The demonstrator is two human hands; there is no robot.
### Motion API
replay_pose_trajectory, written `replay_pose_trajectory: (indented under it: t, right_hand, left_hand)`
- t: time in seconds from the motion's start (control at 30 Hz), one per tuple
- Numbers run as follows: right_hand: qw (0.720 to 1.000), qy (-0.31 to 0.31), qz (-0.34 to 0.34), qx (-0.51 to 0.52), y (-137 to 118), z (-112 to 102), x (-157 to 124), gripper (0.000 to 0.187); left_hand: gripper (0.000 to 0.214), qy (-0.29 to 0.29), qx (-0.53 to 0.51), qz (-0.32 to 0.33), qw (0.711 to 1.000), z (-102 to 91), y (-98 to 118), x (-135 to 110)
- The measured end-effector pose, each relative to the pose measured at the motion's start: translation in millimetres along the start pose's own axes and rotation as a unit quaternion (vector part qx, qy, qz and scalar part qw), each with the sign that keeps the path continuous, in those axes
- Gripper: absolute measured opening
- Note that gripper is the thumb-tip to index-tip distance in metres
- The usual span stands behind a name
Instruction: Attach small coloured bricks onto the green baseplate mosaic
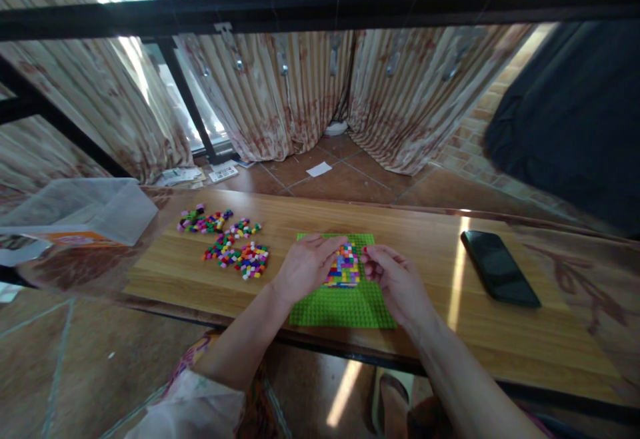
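Observation:
A green studded baseplate [350,306] lies on the wooden table [425,232] in front of me. A patch of small multicoloured bricks [343,267] is built on its upper middle. My left hand [305,264] rests on the plate's left part, fingers curled together and reaching the patch's top left corner. My right hand [395,280] sits at the patch's right edge, fingertips pinched close against the bricks. Whether either pinch holds a brick is too small to tell.
Loose coloured bricks [227,242] lie in piles to the left of the plate. A clear plastic box [85,209] stands at the table's far left. A black phone [500,267] lies to the right. Curtains and tiled floor lie beyond the table.

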State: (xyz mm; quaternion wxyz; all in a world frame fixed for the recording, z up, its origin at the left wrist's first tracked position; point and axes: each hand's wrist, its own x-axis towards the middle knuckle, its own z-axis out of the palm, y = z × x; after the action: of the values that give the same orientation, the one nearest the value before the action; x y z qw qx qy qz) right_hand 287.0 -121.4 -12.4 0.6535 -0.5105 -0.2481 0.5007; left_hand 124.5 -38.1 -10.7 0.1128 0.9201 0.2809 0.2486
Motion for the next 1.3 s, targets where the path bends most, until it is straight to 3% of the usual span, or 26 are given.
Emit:
replay_pose_trajectory:
  t: [0.2,0.43,0.87,1.13,1.3]
  right_hand:
    - [1.0,0.008,0.013,0.006,-1.0,1.6,-0.7,0.021]
    - [1.0,0.007,0.019,0.0,-0.7,1.9,-1.3,0.022]
    - [0.999,-0.016,-0.002,0.046,-3.2,1.5,-2.8,0.013]
    - [0.999,-0.013,0.0,0.045,-1.2,-0.1,-4.7,0.012]
    - [0.999,-0.011,0.01,0.034,-1.5,0.9,-5.6,0.017]
  left_hand:
    - [0.038,0.022,0.034,0.015,0.999,6.4,2.2,-0.9]
    - [0.038,0.024,0.028,-0.01,0.999,7.9,6.2,0.8]
    - [0.032,0.088,0.026,0.037,0.995,16.3,1.2,-1.3]
    - [0.027,0.089,0.05,0.001,0.995,16.9,6.8,-2.4]
    - [0.029,0.102,-0.014,-0.022,0.994,16.7,6.7,-7.8]
